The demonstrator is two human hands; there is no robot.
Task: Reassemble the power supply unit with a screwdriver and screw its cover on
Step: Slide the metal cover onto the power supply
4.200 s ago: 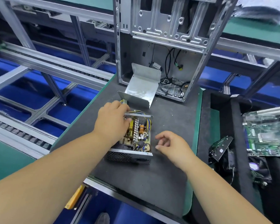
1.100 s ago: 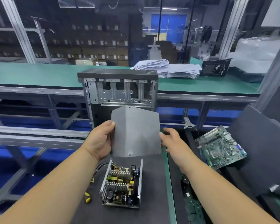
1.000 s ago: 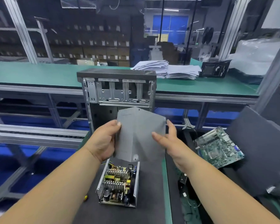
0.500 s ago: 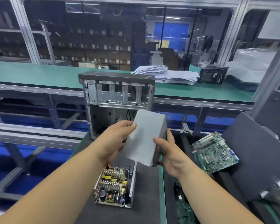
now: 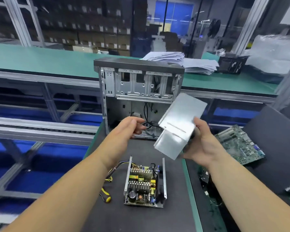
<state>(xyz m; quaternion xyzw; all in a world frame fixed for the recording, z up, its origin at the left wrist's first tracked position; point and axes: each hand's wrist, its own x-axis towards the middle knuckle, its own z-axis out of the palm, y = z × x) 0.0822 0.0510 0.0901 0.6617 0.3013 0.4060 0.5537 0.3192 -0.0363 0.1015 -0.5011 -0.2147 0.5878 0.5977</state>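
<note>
Left hand (image 5: 129, 129): raised, fingers loosely curled, holding nothing.
Power supply unit (image 5: 144, 183): one, open-topped on the dark mat (image 5: 141, 218), circuit board exposed.
Cover (image 5: 178, 124): one bent grey metal sheet, tilted in the air, blurred.
Right hand (image 5: 203, 144): grips the cover's right edge; fingers mostly hidden behind it.
</note>
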